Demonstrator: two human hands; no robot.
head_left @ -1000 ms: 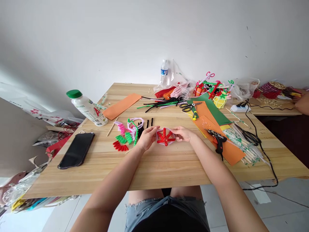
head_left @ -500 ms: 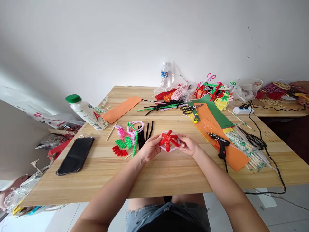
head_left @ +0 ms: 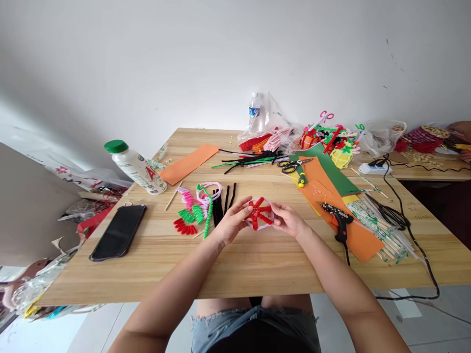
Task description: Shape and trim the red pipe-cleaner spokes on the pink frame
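Observation:
Between my two hands is a small pipe-cleaner wheel, with red spokes inside a pale lilac ring. My left hand grips its left side, the thumb lying over the red spokes. On the opposite side, my right hand pinches the lilac rim. The wheel is held above the wooden table, its face turned up toward me. Left of my hands lie bent pipe cleaners: a red fan-shaped piece, green pieces, a pink piece and a lilac loop. Black pipe cleaners lie beside them.
A phone and a tilted white bottle are at left. To the right are a hot glue gun on orange paper, scissors and wrapped sticks. A black cord crosses the right edge. Another person's hand shows far right.
My left thumb has moved further over the red spokes, and the wheel has turned slightly. The whole view has shifted a little; the things on the table stay in place.

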